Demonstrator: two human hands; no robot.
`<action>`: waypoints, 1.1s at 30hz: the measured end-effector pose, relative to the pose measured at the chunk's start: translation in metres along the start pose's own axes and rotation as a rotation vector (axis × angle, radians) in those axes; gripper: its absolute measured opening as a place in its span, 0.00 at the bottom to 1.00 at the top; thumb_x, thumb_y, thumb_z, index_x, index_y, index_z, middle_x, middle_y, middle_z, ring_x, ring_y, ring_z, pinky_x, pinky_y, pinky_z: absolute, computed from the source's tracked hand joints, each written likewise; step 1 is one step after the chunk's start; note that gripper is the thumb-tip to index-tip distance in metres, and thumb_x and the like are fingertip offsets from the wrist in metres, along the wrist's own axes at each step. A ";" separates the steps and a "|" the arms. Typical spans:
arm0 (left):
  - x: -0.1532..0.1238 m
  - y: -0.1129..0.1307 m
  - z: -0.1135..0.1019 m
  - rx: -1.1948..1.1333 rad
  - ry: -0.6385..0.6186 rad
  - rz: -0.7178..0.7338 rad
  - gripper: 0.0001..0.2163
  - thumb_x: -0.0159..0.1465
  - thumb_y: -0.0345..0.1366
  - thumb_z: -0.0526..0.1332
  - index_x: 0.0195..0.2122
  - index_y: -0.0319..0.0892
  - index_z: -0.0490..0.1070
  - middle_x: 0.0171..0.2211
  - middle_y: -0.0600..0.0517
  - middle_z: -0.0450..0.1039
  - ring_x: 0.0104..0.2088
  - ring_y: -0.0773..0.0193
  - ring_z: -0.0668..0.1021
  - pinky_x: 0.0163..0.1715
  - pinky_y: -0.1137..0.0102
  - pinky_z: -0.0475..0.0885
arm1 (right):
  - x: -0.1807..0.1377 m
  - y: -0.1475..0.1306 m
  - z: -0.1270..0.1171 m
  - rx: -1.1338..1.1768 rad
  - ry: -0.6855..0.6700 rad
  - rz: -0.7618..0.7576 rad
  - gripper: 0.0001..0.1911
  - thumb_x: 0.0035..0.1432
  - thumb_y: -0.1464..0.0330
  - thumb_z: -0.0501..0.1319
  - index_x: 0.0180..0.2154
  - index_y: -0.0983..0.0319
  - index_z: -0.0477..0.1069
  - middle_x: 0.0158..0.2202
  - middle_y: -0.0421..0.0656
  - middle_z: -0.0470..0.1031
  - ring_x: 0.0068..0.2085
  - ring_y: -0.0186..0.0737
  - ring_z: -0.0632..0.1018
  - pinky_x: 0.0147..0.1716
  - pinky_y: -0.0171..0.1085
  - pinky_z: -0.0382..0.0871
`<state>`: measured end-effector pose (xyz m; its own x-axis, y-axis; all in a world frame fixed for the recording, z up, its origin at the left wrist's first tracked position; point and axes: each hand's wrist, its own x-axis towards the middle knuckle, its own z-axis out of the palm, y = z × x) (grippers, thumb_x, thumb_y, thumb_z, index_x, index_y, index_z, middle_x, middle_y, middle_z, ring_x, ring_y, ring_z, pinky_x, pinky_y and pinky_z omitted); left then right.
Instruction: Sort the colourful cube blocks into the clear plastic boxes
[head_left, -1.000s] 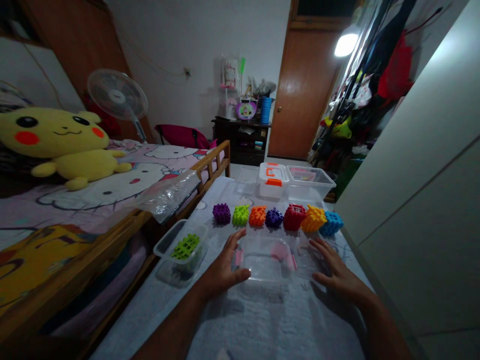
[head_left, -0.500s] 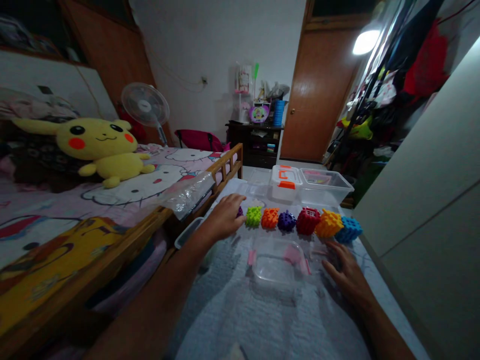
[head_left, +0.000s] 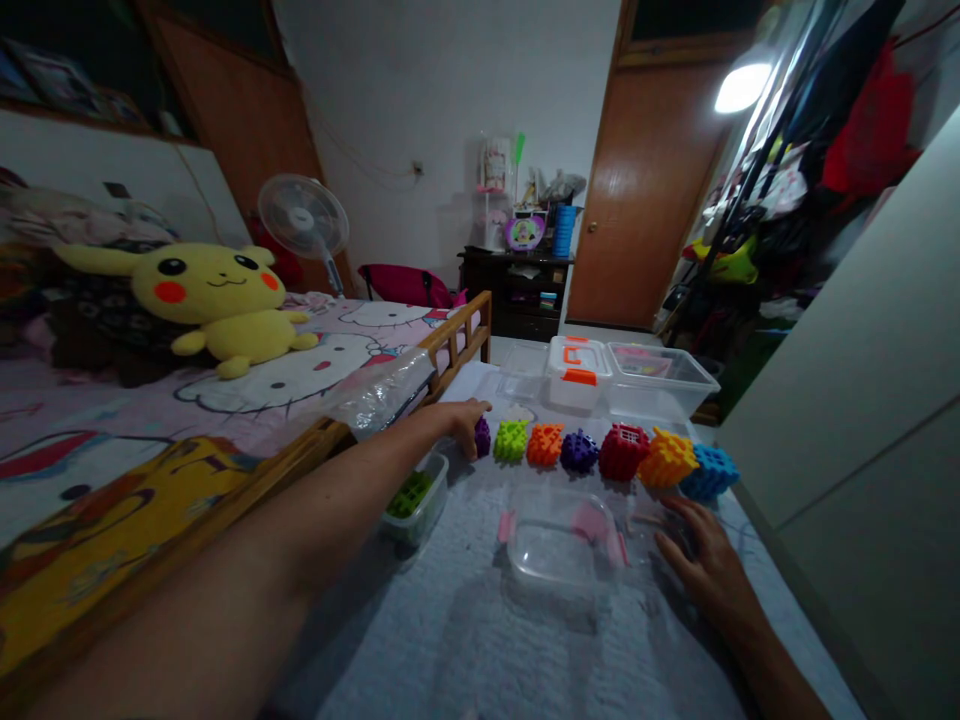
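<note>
A row of bumpy plastic interlocking-block shapes runs across the cloth. At its left end my left hand (head_left: 462, 424) curls around a purple block shape (head_left: 482, 437), its thumb on the near side and fingers on the far side. Rightward follow lime (head_left: 511, 441), orange (head_left: 545, 445), dark violet (head_left: 580, 452), red (head_left: 623, 452), yellow (head_left: 667, 458) and blue (head_left: 709, 472) shapes. Fingers apart, my right hand (head_left: 705, 555) rests palm down below the yellow and blue ones, holding nothing, beside a clear lid. A clear container (head_left: 559, 545) with pink clips lies before the row.
Under my left forearm sits a clear tub (head_left: 420, 505) with green pieces. Behind the row stand a white box (head_left: 577, 375) with orange clips and a large clear bin (head_left: 660, 385). A wooden bed rail (head_left: 457, 340) borders the left; a pale cabinet (head_left: 862, 350) the right.
My left hand has shifted left and turned around the purple shape's outer side, uncovering more of it and the tub of green pieces. My right hand stays nearly still; the view shifts slightly.
</note>
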<state>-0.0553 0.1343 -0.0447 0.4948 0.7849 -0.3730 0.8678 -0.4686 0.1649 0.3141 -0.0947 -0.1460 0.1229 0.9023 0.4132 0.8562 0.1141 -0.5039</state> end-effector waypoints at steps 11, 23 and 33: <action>0.000 0.013 0.017 0.146 0.021 0.084 0.52 0.40 0.32 0.72 0.67 0.43 0.50 0.58 0.38 0.68 0.54 0.45 0.74 0.50 0.61 0.69 | 0.000 -0.001 -0.002 0.019 -0.014 0.029 0.23 0.57 0.56 0.55 0.50 0.62 0.69 0.52 0.53 0.70 0.54 0.56 0.72 0.55 0.54 0.66; -0.009 0.012 0.017 0.143 0.073 0.100 0.48 0.41 0.34 0.70 0.65 0.47 0.54 0.53 0.44 0.73 0.51 0.48 0.76 0.46 0.66 0.70 | -0.001 -0.001 -0.001 0.019 -0.006 0.024 0.22 0.57 0.56 0.56 0.49 0.60 0.70 0.52 0.51 0.71 0.54 0.56 0.72 0.55 0.53 0.66; -0.034 0.022 -0.033 0.092 0.209 0.142 0.42 0.47 0.35 0.68 0.63 0.42 0.54 0.50 0.44 0.74 0.48 0.53 0.76 0.43 0.68 0.69 | -0.001 0.002 0.000 0.011 -0.021 0.027 0.24 0.57 0.56 0.56 0.50 0.61 0.69 0.53 0.53 0.70 0.55 0.57 0.71 0.55 0.54 0.65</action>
<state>-0.0513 0.1107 0.0020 0.6184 0.7706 -0.1541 0.7858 -0.6077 0.1149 0.3153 -0.0958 -0.1474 0.1355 0.9138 0.3828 0.8469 0.0937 -0.5234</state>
